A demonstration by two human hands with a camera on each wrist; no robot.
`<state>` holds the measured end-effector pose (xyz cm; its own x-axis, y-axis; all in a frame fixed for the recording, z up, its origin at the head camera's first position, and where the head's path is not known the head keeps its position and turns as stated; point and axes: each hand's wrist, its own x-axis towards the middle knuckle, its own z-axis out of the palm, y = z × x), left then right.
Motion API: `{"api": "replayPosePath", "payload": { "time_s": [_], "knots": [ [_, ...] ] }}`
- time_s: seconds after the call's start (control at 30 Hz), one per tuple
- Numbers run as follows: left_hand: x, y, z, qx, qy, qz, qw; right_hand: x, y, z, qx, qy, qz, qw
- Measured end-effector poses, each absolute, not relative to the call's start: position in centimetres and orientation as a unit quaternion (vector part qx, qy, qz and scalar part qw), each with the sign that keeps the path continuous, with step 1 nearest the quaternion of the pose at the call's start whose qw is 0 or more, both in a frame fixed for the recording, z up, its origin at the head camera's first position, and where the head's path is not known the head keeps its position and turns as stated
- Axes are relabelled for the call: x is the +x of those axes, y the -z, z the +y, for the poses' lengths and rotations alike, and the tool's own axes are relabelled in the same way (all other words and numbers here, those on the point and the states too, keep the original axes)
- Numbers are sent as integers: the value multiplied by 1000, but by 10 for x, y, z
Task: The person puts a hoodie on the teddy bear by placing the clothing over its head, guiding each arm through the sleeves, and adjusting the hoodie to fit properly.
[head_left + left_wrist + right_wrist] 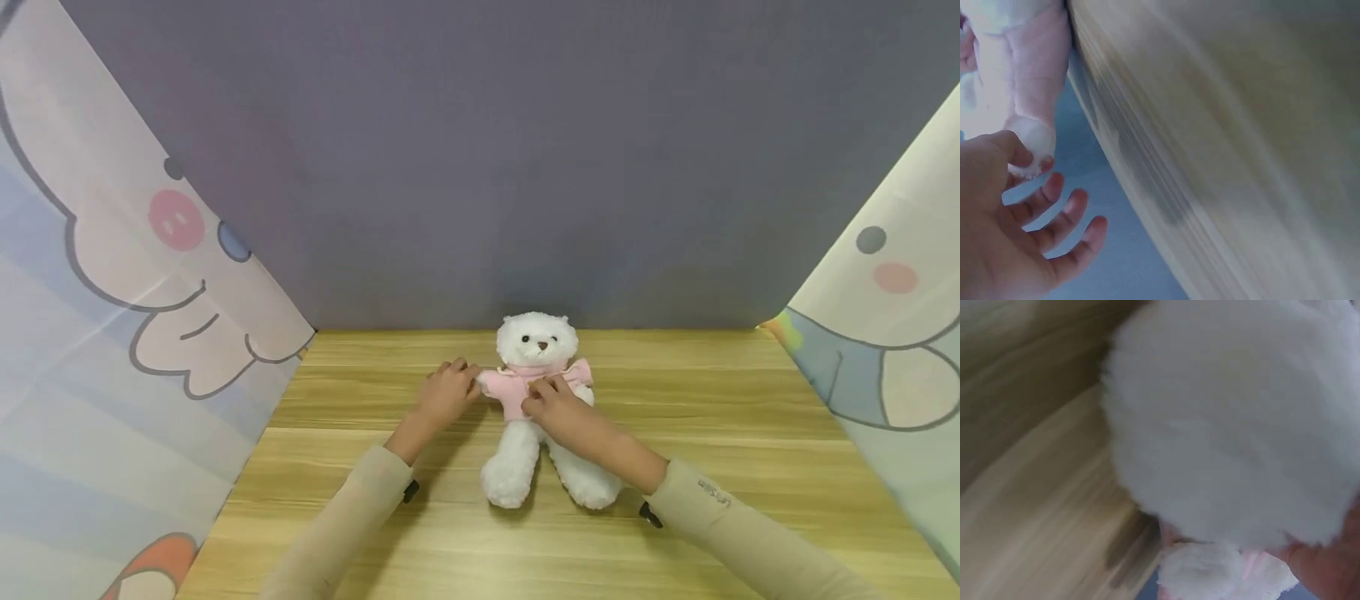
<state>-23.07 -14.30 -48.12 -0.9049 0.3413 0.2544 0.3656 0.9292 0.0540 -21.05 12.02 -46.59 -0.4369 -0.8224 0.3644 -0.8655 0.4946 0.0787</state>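
A white plush teddy bear (510, 471) lies face up on the wooden table, wearing a pink shirt (513, 398). At its left side in the head view, my left hand (448, 393) pinches the end of the bear's arm; the left wrist view shows thumb and index finger on the white paw (1036, 139) poking out of a pink sleeve (1036, 81). My right hand (567, 414) grips the shirt's front at the chest. A loose pink sleeve (580, 372) sticks out above white fur on the right. In the right wrist view, a furry foot (1222, 425) hides most of that hand.
The wooden table (360, 542) runs back to a plain grey panel (525, 167). Cloths printed with cartoon animals hang at the left (75, 375) and right (885, 350).
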Motion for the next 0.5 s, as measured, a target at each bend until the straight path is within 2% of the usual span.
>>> {"api": "replayPosePath", "payload": {
  "time_s": [0.1,0.2,0.33,0.5],
  "knots": [
    [-221,475,-141,-170,80,-978,88,-214,470,119,499,-105,-843,174],
    [-210,465,-133,-171,98,-977,79,-220,472,118,522,-142,-824,171],
    [-199,460,-115,-234,139,-959,76,-228,469,120,558,-225,-781,169],
    [-195,470,-101,-277,159,-947,36,-235,463,133,478,-285,-809,187]
  ]
}}
